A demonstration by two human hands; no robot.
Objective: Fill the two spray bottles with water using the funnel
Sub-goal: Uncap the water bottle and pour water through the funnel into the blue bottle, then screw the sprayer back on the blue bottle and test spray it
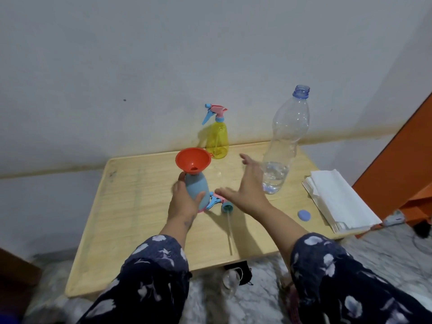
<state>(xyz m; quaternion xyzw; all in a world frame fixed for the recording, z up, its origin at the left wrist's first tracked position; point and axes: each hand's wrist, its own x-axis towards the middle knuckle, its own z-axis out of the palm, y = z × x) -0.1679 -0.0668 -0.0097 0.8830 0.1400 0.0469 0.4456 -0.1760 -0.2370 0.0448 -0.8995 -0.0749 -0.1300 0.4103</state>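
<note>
Table (145, 232): we see a light wooden top with a raised rim, set against a pale wall.
Left hand (184, 202): we see our fingers and thumb wrapped round the lower body of the blue spray bottle, grasping it upright, left of the table's middle.
Blue spray bottle (196, 185): it stands on the table with its sprayer head off and 1 funnel seated in its neck.
Funnel (193, 161): orange, its wide mouth up and its spout down in the blue bottle's opening.
Yellow spray bottle (217, 141): it stands at the far edge by the wall, just behind the funnel, with its pink and blue trigger head fitted.
Loose sprayer head (221, 202): pink and blue, it lies on the table just right of the blue bottle, its clear dip tube (229, 232) running toward the near edge.
Right hand (247, 190): our fingers are spread and released, holding nothing, above the table between the blue bottle and the water bottle.
Water bottle (285, 146): clear plastic, uncapped and upright at the far right, with water only in its lowest part.
Blue cap (304, 215): it lies flat near the right edge.
Paper napkins (336, 199): 1 white stack at the right edge.
</note>
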